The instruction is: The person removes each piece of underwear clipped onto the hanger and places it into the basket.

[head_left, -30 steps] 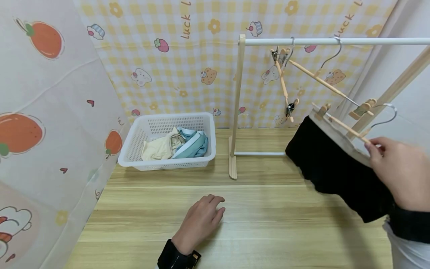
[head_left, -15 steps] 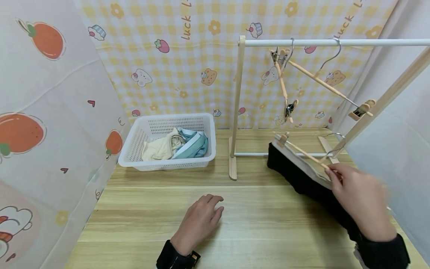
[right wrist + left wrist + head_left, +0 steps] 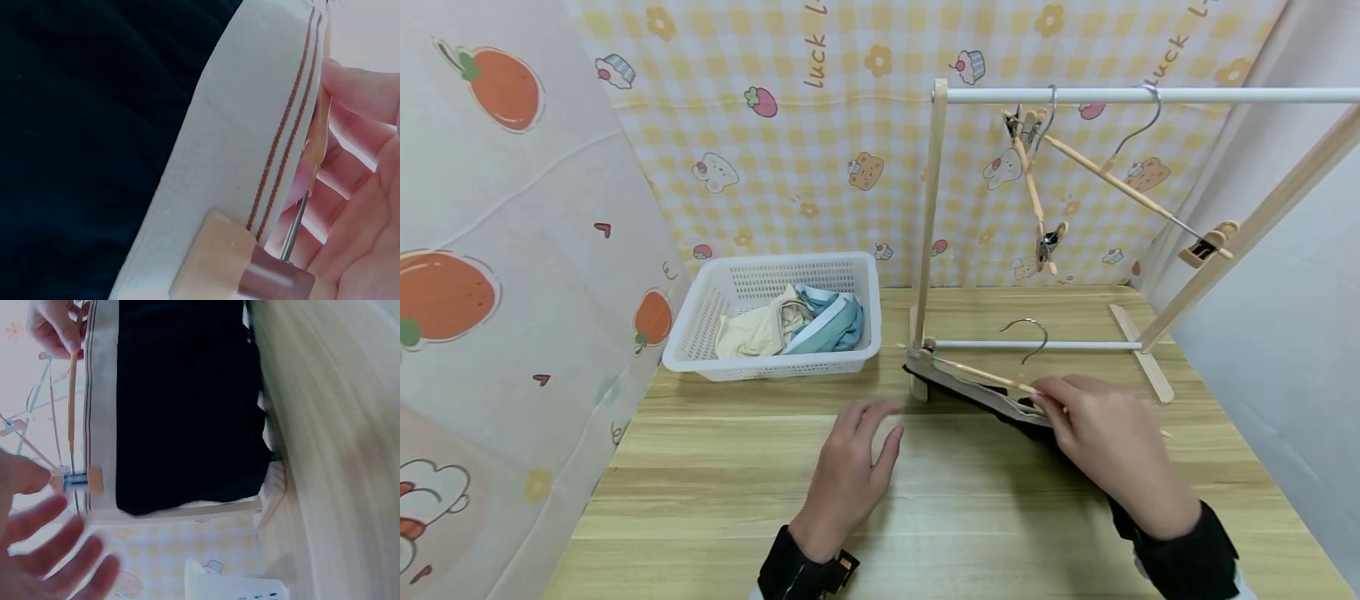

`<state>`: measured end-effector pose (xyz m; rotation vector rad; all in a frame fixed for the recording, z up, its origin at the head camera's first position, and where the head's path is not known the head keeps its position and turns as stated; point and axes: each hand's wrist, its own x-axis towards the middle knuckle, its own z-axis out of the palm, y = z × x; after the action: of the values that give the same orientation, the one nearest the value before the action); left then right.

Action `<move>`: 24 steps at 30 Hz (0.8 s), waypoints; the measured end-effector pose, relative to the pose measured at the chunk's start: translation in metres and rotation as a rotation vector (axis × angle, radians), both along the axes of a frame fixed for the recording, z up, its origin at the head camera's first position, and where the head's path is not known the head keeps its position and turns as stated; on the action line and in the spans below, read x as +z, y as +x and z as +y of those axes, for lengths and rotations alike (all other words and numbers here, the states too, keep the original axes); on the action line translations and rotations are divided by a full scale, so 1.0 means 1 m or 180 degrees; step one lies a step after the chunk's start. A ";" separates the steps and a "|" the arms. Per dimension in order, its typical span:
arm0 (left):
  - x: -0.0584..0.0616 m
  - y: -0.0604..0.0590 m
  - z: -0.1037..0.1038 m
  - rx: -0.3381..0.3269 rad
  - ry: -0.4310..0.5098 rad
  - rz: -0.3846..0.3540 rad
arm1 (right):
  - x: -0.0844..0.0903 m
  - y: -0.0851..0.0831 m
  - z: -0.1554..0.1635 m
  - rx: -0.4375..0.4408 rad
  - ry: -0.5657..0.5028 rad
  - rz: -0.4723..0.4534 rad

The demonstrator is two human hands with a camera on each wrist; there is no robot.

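Observation:
My right hand [image 3: 1108,437] grips the middle of a wooden clip hanger [image 3: 985,372], its metal hook pointing up toward the back. From the clips hangs a black garment [image 3: 187,412] with a pale waistband [image 3: 244,137] that carries two brown stripe lines. A wooden clip [image 3: 94,480] bites the band at the left end, and another clip [image 3: 215,256] at the right end. My left hand [image 3: 850,467] has its fingers spread and holds nothing; in the left wrist view it is close to the left clip. Much of the black cloth is hidden below the band in the head view.
A wooden rack with a white top rail [image 3: 1097,95] stands at the back right, its left post [image 3: 928,208] close behind the garment. Two bare hangers [image 3: 1030,187] hang from it. A white basket [image 3: 790,368] with cream cloth [image 3: 748,329] and blue cloth [image 3: 835,321] stands back left.
My right hand has carried the hanger and black garment from the rack's right side leftward and down to the front of the rack. My left hand has turned slightly, its fingers spreading.

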<state>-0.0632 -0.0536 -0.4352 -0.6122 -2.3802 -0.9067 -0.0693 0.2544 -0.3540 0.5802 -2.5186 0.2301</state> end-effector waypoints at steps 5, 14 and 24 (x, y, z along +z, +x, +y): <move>0.014 -0.004 -0.003 0.0154 0.0278 0.0239 | 0.002 -0.002 -0.019 0.0257 0.0056 0.0090; 0.027 -0.008 -0.018 0.0015 0.0482 0.0065 | 0.009 -0.004 -0.035 0.0724 -0.0099 0.0009; 0.028 -0.008 -0.028 -0.0426 0.0917 0.0028 | 0.008 -0.008 -0.036 0.0954 -0.0192 -0.0102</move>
<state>-0.0712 -0.0818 -0.4072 -0.6629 -2.1643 -1.2735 -0.0773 0.2189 -0.3456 0.9353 -2.4375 0.4260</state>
